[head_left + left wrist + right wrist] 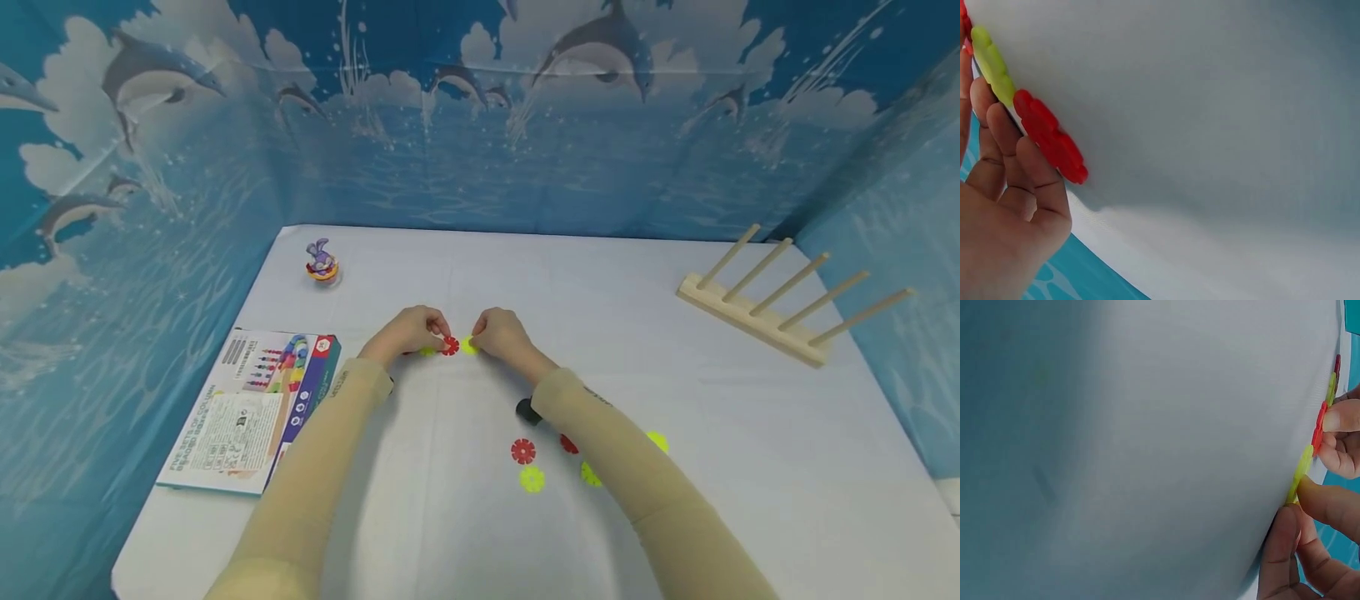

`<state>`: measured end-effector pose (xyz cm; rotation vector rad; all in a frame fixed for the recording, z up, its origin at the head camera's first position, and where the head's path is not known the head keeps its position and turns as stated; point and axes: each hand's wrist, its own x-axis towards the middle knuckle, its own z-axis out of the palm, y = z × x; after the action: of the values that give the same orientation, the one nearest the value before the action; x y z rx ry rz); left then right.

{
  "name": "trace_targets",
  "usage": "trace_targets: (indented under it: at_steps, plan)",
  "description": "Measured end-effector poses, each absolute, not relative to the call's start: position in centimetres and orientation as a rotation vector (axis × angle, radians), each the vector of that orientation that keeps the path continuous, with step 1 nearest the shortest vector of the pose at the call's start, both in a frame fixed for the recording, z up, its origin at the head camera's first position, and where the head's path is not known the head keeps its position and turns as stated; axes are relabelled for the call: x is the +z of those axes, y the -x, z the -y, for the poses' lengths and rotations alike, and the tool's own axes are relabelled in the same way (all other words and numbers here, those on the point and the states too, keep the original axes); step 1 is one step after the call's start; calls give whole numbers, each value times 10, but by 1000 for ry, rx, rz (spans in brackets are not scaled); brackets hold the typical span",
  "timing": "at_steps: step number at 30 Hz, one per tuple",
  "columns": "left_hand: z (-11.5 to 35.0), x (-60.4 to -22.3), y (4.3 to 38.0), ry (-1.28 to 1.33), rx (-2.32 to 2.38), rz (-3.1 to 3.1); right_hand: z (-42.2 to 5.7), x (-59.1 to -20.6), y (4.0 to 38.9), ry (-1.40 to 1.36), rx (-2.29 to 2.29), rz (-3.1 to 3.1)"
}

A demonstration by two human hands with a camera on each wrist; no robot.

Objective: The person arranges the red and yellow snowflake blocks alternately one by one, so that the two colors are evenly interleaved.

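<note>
In the head view my left hand (408, 333) pinches a red notched disc (450, 346) at the middle of the table. Joined in a row with it are a yellow disc (992, 65) and another red disc (1050, 134), which lies along the fingers in the left wrist view. My right hand (504, 335) pinches a yellow notched disc (1304, 465) between thumb and fingers. Its edge is right at the edge of the red disc that the left hand holds. Part of the row is hidden behind the left fingers in the head view.
Loose red discs (523, 451) and yellow discs (532, 479) lie near the right forearm, some partly under it. A black object (528, 412) sits beside the right sleeve. A box (240, 408) lies left, a rabbit figurine (322, 262) back left, a wooden peg rack (757, 321) right.
</note>
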<state>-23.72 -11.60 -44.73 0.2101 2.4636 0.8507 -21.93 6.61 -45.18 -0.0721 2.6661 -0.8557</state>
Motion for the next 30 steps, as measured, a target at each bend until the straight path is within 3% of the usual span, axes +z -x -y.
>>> trace_targets:
  at_steps: [30]
  plan:
    - [105, -447, 235, -253, 804, -2518, -69, -456, 216, 90, -916, -2692]
